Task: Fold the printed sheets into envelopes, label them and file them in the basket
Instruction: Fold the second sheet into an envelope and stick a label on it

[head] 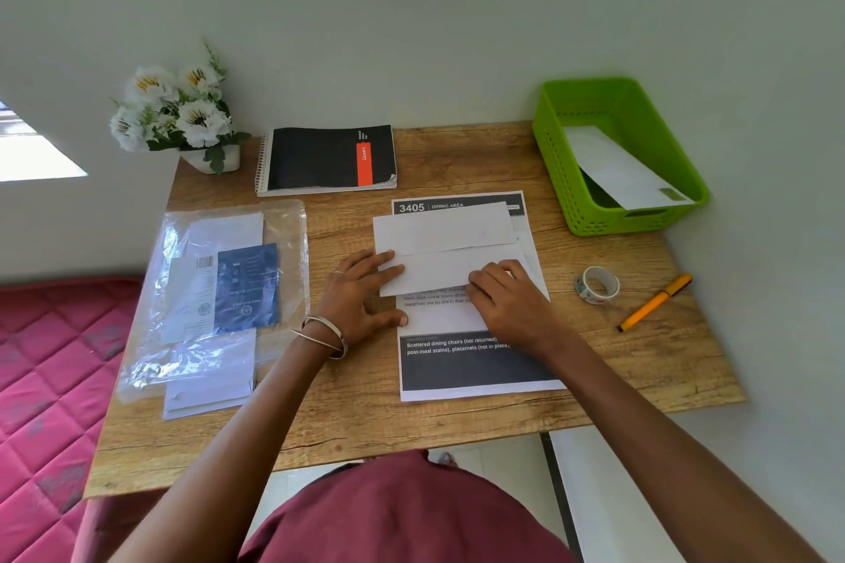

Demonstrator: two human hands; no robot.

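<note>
Left hand (366, 293) flat, fingers spread, pinning the left end of the envelope (439, 256); right hand (507, 302) likewise flat, fingers together, pressing its right end. Neither clamped on anything, both simply bearing down. Envelope lying flap open across the upper half of a printed sheet (475, 361) in the middle of the table (356, 421), flap pointing away toward the wall. Whether a folded sheet already sits inside: cannot tell.

Step in hand, at a guess: filling and flattening the envelope, ahead of closing the flap. Next move likely folding the flap down and creasing it, one hand holding the body steady so nothing slides on the sheet beneath. After that, sealing with the tape (596, 284) and labelling with the pen (654, 302), both lying to the right, near but apart. Basket (590, 197) at the far right corner, already holding one white envelope. Pack (215, 302) of spare envelopes on the left.
</note>
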